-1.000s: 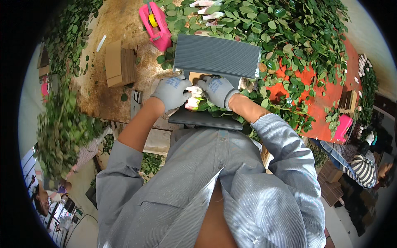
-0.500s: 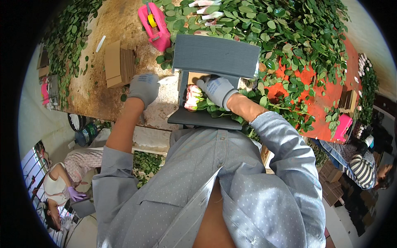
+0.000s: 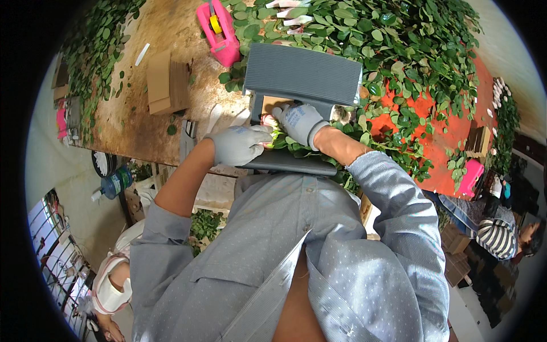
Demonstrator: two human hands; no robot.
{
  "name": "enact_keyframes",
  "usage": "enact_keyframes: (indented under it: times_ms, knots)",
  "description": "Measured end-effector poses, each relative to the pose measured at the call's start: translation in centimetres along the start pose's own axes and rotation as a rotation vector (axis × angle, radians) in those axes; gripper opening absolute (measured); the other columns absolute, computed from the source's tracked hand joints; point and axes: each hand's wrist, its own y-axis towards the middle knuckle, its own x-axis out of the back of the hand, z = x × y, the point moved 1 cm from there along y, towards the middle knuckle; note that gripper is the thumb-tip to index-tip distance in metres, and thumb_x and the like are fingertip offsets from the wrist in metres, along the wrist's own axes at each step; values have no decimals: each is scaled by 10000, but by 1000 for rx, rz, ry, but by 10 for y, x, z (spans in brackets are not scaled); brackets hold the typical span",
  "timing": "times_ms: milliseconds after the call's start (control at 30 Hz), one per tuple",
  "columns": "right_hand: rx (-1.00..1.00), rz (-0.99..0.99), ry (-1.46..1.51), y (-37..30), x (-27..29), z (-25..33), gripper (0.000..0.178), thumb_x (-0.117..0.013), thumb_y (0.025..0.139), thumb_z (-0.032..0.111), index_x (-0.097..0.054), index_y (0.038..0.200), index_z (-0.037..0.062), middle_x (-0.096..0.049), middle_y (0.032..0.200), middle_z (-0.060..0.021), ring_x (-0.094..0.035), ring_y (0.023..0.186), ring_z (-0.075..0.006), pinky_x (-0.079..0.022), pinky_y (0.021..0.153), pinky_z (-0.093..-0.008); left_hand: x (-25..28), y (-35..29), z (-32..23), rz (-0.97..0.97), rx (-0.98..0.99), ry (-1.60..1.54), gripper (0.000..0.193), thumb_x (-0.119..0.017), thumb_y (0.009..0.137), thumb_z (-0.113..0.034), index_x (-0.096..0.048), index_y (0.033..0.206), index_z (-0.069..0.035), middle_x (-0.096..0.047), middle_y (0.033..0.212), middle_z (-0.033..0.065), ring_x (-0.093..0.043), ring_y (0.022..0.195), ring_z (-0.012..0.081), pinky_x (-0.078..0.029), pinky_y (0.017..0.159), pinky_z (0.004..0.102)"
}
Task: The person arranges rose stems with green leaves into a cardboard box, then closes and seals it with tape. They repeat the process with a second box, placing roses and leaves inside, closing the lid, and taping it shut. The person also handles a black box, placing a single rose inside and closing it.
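Note:
A dark grey ribbed stand [image 3: 305, 71] with a raised back panel and a lower ledge is in front of me on the table. Pink-and-white roses [image 3: 268, 121] with green leaves lie in it, against a piece of brown cardboard [image 3: 274, 105]. My left hand [image 3: 239, 145], in a grey glove, closes its fingers at the near-left side of the blooms and hides most of them. From the right, my gloved right hand [image 3: 299, 122] reaches over the bunch, fingers curled at the cardboard and the top of the roses. Its fingertips are partly hidden.
A stack of folded cardboard [image 3: 167, 84] and a pink tape dispenser [image 3: 219, 34] stand left of the stand. Leafy stems [image 3: 399, 40] cover the far right of the table. A flat grey tool [image 3: 187, 139] lies near the front edge. Other people [image 3: 501, 236] are at both sides.
My left hand has moved right, from beside the cardboard stack onto the rose blooms. My right hand stays nearly in place. The person at the lower left has shifted.

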Motion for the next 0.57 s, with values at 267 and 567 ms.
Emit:
enact_keyframes:
  times_ms: [267, 567]
  knots:
    - [-43, -35, 59, -4, -4, 1, 406, -518, 964, 106, -584, 1364, 120, -622, 1356, -139, -654, 1183, -332, -544, 956, -450, 1, 3, -6, 59, 79, 38, 398, -527, 992, -187, -622, 1335, -10, -530, 1495, 194, -536, 1328, 376, -425, 1114, 421]
    - [19, 24, -48, 1, -3, 1, 410, -523, 965, 113, -587, 1370, 137, -600, 1394, -178, -639, 1220, -337, -499, 1036, -435, 7, 8, -27, -47, 68, 33, 457, -557, 970, -294, -599, 1381, -99, -543, 1465, 180, -588, 1260, 359, -440, 1083, 444]
